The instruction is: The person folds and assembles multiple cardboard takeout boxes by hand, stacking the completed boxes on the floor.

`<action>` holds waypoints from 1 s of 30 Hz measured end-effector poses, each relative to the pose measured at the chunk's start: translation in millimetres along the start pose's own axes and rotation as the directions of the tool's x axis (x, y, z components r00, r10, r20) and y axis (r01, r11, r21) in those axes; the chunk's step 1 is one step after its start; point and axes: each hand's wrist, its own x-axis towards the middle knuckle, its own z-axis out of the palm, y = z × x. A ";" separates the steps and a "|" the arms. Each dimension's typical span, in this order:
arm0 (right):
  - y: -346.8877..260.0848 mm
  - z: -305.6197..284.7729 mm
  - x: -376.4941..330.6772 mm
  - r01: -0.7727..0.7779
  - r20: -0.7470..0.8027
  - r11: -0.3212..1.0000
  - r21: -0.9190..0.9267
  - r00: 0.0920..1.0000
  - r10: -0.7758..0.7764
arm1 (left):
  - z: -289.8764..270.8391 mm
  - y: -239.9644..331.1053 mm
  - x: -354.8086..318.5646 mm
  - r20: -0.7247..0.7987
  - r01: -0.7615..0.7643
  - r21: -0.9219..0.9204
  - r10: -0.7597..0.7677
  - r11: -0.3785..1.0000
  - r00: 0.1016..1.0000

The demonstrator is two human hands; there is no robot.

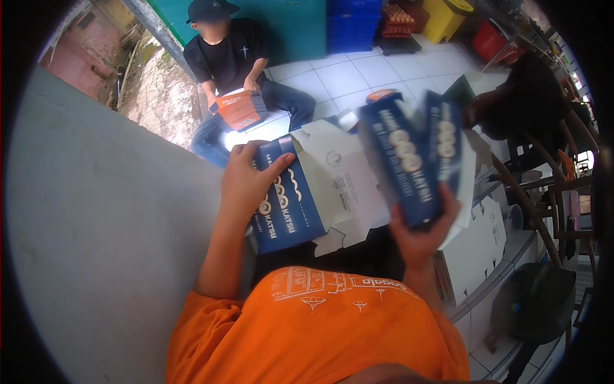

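Note:
My left hand rests on top of a stack of flat blue cardboard box blanks lying on my lap, thumb and fingers spread over its upper left corner. My right hand grips a folded blue box from below and holds it up, tilted, to the right of the stack. A white unfolded blank lies between the two, inner side up.
Another person in black sits on the tiled floor ahead holding a stack of orange boxes. A grey wall fills the left. White flat blanks pile at my right, beside wooden chairs and a dark bag.

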 end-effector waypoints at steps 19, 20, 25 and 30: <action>-12.0 27.4 -12.1 -0.527 0.763 0.751 0.397 0.645 0.049 | 0.2 -12.8 12.6 0.030 -0.040 0.038 0.039 0.998 0.999; -12.9 28.0 -12.2 -0.529 0.764 0.750 0.397 0.643 0.049 | 0.8 -13.9 12.3 0.031 -0.038 0.039 0.037 0.998 0.999; -8.3 41.4 -16.7 -0.436 0.676 0.790 0.431 0.736 0.038 | 4.3 -16.5 11.1 -0.007 -0.099 0.047 0.100 0.994 0.995; -18.4 53.4 -11.9 -0.339 0.658 0.831 0.442 0.752 -0.044 | 5.0 -20.1 13.2 -0.041 -0.272 0.277 0.294 0.922 0.955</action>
